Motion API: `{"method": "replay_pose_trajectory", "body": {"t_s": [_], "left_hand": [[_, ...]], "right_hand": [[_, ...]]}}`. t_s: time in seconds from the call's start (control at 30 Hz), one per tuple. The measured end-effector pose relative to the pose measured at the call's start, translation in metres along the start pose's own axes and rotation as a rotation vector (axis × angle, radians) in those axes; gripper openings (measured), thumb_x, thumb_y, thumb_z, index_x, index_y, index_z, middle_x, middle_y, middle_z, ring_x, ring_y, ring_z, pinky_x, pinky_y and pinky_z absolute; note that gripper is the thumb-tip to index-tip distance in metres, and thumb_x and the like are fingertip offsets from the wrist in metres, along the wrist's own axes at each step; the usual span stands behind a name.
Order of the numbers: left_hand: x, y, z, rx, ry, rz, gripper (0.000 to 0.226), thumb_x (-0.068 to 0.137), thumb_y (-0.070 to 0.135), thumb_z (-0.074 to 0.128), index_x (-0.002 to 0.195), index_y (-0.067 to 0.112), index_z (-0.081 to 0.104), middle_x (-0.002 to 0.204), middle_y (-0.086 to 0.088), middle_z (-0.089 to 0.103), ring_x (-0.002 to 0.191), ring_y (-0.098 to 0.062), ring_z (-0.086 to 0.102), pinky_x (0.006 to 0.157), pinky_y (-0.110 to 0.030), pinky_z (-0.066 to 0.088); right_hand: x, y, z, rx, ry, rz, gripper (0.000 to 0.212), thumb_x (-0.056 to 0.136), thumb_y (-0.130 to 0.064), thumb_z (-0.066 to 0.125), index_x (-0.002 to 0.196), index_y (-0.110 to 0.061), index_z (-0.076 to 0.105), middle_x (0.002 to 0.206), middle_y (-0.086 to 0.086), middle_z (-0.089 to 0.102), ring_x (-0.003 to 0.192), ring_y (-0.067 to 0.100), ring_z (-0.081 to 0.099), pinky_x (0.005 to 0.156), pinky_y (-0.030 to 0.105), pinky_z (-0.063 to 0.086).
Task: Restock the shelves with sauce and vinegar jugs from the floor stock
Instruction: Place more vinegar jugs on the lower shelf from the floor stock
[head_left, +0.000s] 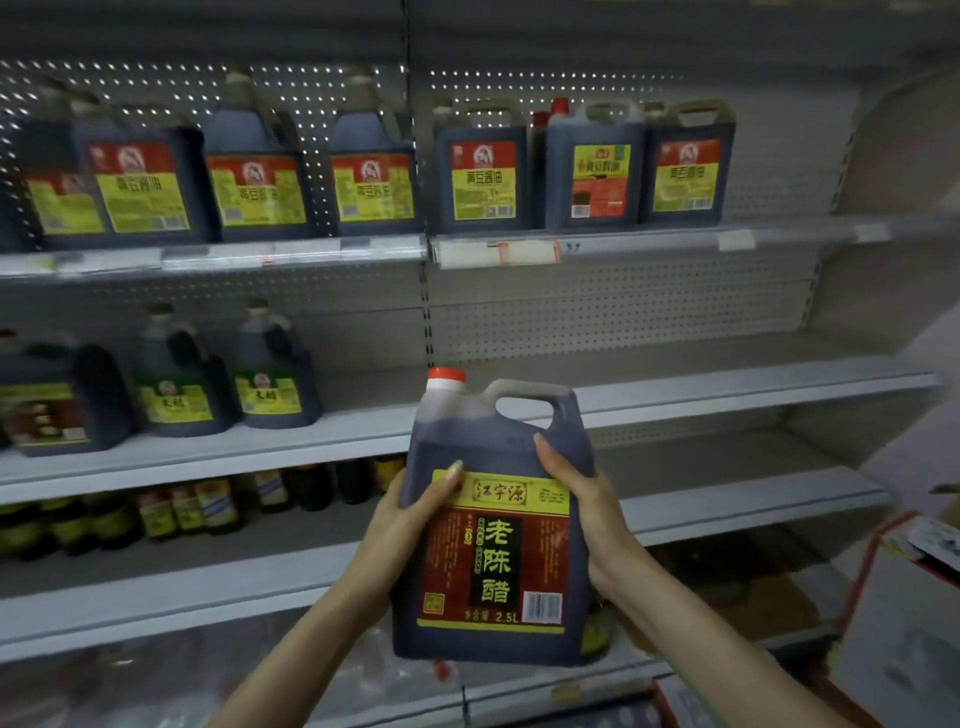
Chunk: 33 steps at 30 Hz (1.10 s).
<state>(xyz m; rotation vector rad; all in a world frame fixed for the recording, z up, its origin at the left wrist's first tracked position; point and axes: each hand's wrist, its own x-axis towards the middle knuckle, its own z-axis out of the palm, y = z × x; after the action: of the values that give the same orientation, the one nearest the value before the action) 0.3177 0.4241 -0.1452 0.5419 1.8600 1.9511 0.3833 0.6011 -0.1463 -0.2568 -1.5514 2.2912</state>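
A dark 2.5 L vinegar jug (496, 540) with a red cap and a red-and-yellow label is held upright in the air in front of the shelves. My left hand (415, 512) grips its left side, thumb on the label's top corner. My right hand (582, 499) grips its right side, thumb up on the jug's shoulder. The jug's cap is level with the middle shelf (727, 387), whose right half is bare behind it.
The top shelf (311, 249) carries several dark soy sauce jugs (483, 171). Three vinegar jugs (270, 374) stand on the middle shelf's left part. Small bottles (208, 504) line the lower shelf. A cardboard box (898, 608) with red strapping sits at the right.
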Motion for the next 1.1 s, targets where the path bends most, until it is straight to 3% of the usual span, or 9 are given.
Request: {"method": "replay_pose_trajectory", "body": {"t_s": [0.13,0.3,0.47,0.73,0.9,1.0,1.1], "left_hand": [[0.016,-0.003,-0.055,0.01,0.01,-0.001,0.059,0.07,0.056,0.057,0.122,0.028,0.049,0.093,-0.002,0.074,0.083,-0.018,0.072,0.069,-0.029,0.053],[0.036,-0.017,-0.113,-0.039,0.033,-0.054,0.085,0.061,0.083,0.059,0.128,0.031,0.049,0.107,-0.003,0.072,0.096,-0.02,0.07,0.094,-0.044,0.05],[0.058,-0.032,-0.148,-0.1,0.081,-0.106,0.099,0.056,0.084,0.059,0.133,0.022,0.048,0.113,-0.007,0.07,0.099,-0.025,0.069,0.096,-0.047,0.049],[0.116,-0.045,-0.159,-0.138,0.127,-0.145,0.08,0.075,0.075,0.053,0.13,0.017,0.05,0.104,-0.011,0.072,0.093,-0.028,0.071,0.089,-0.044,0.052],[0.175,-0.049,-0.159,-0.159,0.202,-0.145,0.066,0.08,0.065,0.047,0.125,0.016,0.054,0.1,-0.012,0.073,0.091,-0.027,0.071,0.084,-0.041,0.054],[0.207,-0.048,-0.158,-0.165,0.271,-0.124,0.067,0.077,0.067,0.049,0.12,0.016,0.058,0.1,-0.012,0.073,0.092,-0.028,0.071,0.086,-0.043,0.053],[0.236,-0.045,-0.163,-0.15,0.34,-0.08,0.079,0.069,0.078,0.055,0.12,0.018,0.059,0.104,-0.011,0.072,0.095,-0.027,0.07,0.094,-0.049,0.05]], "right_hand": [[0.025,0.028,0.043,0.001,-0.004,0.03,0.07,0.065,-0.042,0.082,0.123,-0.011,0.058,0.101,0.021,0.07,0.083,0.036,0.068,0.073,0.038,0.054],[0.049,0.058,0.086,-0.031,-0.023,0.086,0.066,0.068,-0.039,0.079,0.124,-0.012,0.057,0.102,0.02,0.07,0.082,0.034,0.069,0.073,0.037,0.056],[0.076,0.074,0.114,-0.089,-0.047,0.105,0.053,0.075,-0.033,0.073,0.122,-0.015,0.057,0.099,0.015,0.072,0.081,0.03,0.07,0.072,0.035,0.054],[0.149,0.09,0.115,-0.155,-0.09,0.161,0.059,0.076,-0.04,0.075,0.126,-0.016,0.053,0.095,0.012,0.073,0.079,0.028,0.071,0.068,0.031,0.054],[0.218,0.098,0.106,-0.166,-0.13,0.169,0.062,0.072,-0.043,0.076,0.123,-0.016,0.055,0.099,0.014,0.072,0.086,0.033,0.07,0.076,0.037,0.055],[0.261,0.096,0.103,-0.185,-0.189,0.185,0.066,0.069,-0.045,0.078,0.124,-0.018,0.054,0.102,0.013,0.072,0.089,0.034,0.07,0.082,0.042,0.054],[0.298,0.087,0.107,-0.168,-0.247,0.182,0.062,0.071,-0.04,0.078,0.124,-0.019,0.054,0.1,0.013,0.072,0.085,0.032,0.07,0.077,0.039,0.054]]}}
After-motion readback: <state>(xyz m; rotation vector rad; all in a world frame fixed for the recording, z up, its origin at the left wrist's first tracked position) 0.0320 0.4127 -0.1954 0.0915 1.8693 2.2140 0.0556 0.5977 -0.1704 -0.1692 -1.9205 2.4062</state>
